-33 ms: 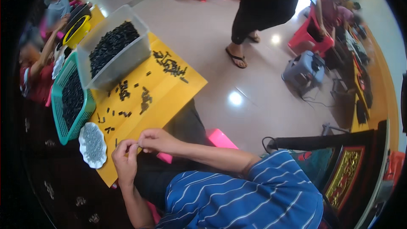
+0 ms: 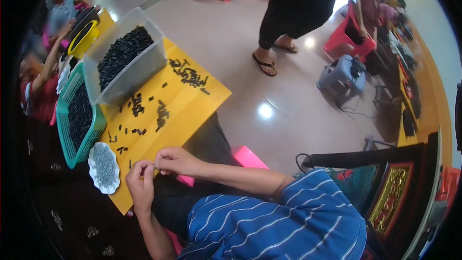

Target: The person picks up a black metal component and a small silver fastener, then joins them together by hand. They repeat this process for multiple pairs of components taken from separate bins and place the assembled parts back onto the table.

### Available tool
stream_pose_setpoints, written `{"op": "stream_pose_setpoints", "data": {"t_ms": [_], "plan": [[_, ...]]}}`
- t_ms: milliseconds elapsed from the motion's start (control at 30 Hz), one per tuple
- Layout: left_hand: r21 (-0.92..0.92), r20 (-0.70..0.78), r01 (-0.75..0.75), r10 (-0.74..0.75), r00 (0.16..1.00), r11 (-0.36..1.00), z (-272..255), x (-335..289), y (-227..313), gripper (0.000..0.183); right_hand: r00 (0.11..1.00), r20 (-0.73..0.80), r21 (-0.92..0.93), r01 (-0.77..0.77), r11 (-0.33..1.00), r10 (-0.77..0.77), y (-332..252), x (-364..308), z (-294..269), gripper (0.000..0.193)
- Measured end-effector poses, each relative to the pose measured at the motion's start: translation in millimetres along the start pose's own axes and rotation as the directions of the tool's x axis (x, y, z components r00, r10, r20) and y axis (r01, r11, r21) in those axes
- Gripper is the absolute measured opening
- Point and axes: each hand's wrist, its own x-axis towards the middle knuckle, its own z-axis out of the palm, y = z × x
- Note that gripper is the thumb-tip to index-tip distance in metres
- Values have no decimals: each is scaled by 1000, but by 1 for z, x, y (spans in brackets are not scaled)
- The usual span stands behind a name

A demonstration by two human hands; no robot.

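At the near edge of the yellow board (image 2: 192, 115), my left hand (image 2: 140, 183) and my right hand (image 2: 175, 161) meet with fingertips pinched together. What they hold between them is too small to make out. Close to my left hand is a white scalloped dish (image 2: 115, 185) with many small silvery pieces (image 2: 103, 163). Small black tube-like pieces (image 2: 162, 115) lie loose in groups over the board. A clear plastic bin (image 2: 127, 79) and a green basket (image 2: 65, 135) beyond my left hand hold many more black pieces.
A yellow basket (image 2: 91, 36) stands farther back, near seated people on the left. Someone in black trousers (image 2: 288, 19) and sandals stands across the floor. To the right are a red chair (image 2: 344, 43), a grey plastic stool (image 2: 341, 82) and a dark carved panel (image 2: 390, 197).
The whole view has shifted slightly, so the board and containers sit a little further left. My hands keep the same pinched pose.
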Motion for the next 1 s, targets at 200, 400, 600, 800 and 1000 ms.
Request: {"op": "stream_pose_setpoints", "data": {"t_ms": [200,400,600,800,1000], "plan": [[-201,-12,91,-95,995,975,8,-5,-25,5,996,-16,-62,89,994,-90,-4,-2,3,11],[-145,-40,64,-70,997,987,13,-7,-12,7,990,-49,-64,128,990,-131,-2,-1,1,12],[-215,-7,85,-89,996,973,13,-6,-14,8,930,-118,-452,261,853,-347,-8,-9,6,14],[-244,99,140,-119,988,960,6,-6,-21,12,861,-59,-642,356,679,-506,-12,-14,8,13],[-238,205,192,-144,968,952,-2,-8,-26,12,892,-19,-634,339,695,-452,-13,-15,7,12]]}}
